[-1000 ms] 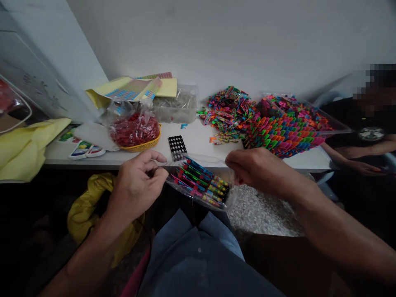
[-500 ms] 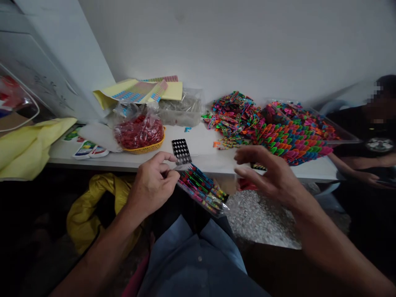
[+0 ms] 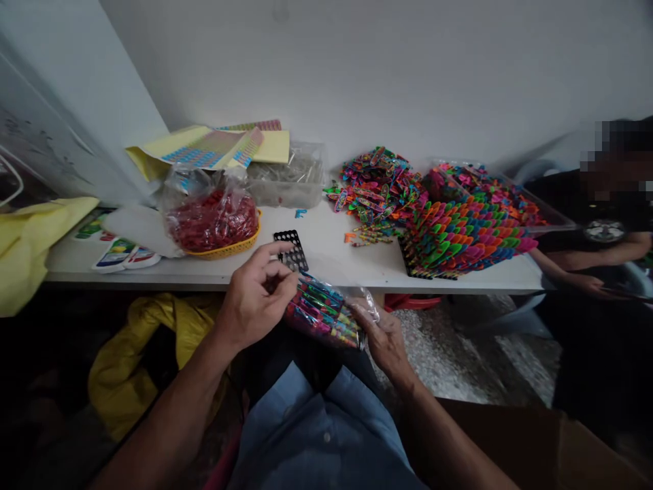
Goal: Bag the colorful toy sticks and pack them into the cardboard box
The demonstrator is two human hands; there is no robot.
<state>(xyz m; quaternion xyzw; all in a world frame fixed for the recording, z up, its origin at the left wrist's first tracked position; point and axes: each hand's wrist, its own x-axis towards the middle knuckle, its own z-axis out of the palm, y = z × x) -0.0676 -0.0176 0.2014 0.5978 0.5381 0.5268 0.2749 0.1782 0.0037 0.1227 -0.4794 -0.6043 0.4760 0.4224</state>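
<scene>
A clear plastic bag (image 3: 326,309) filled with rows of colourful pen-like sticks hangs in front of the table edge, over my lap. My left hand (image 3: 262,292) is closed in a pinch on its left end. At the right end, my right hand (image 3: 380,333) grips the crinkled plastic, its fingertips partly behind the bag. Just beyond my left hand, a black tray with round holes (image 3: 297,257) lies on the table. Small sticks (image 3: 377,235) and an orange piece (image 3: 349,237) are scattered farther back.
A yellow basket (image 3: 229,248) holds bagged red pieces. Behind it stands a clear bin (image 3: 286,184) under yellow sheets (image 3: 275,146). Colourful pieces are heaped (image 3: 380,184) beside a standing batch (image 3: 469,235). At the right sits another person (image 3: 602,224); a cardboard box (image 3: 530,435) is below.
My right hand has come left and down from the air and taken hold of the bag's right end. My left hand keeps its pinch. The view has shifted slightly right.
</scene>
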